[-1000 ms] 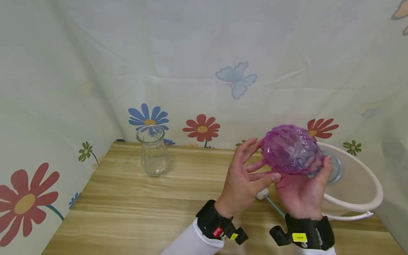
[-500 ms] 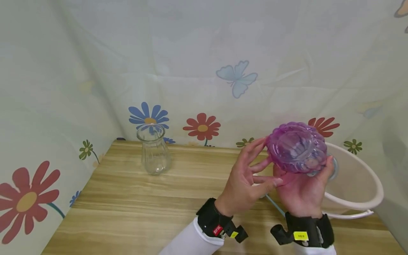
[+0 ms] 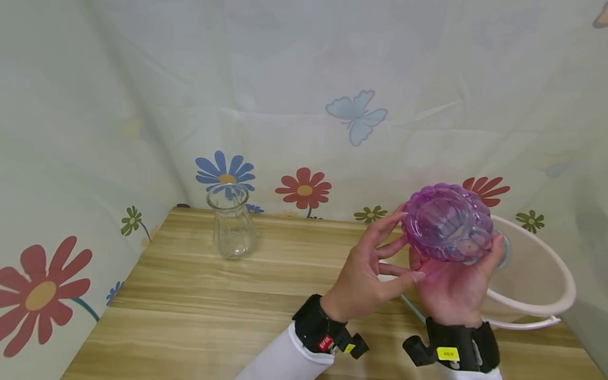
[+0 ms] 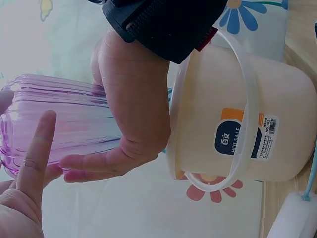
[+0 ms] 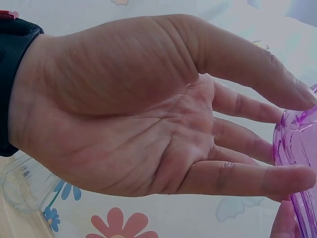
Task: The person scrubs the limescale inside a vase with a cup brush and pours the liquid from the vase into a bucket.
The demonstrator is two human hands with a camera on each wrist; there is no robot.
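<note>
A fluted purple glass vase [image 3: 448,224], fading to pale blue, is held up in both hands with its scalloped purple end turned to the head camera. My right hand [image 3: 453,290] grips its side, thumb at the right edge and palm beneath. In the left wrist view the right hand [image 4: 133,99] wraps the bluish end of the vase [image 4: 59,124]. My left hand [image 3: 368,269] holds the purple end by its fingertips, thumb apart from spread fingers. The right wrist view shows the left hand [image 5: 148,114] close up, its palm off the glass. The far side of the vase is hidden.
A cream bucket [image 3: 562,303] with a white handle stands behind the right hand. A white object [image 4: 294,215] with a light blue cord lies beside it. One clear glass vase [image 3: 235,232] stands at the table's back left. Flower-printed cloth closes off the back and sides.
The purple vase has tilted, so its scalloped end now faces the head camera more squarely. Both hands have shifted slightly right with it. The clear vase stays on the table.
</note>
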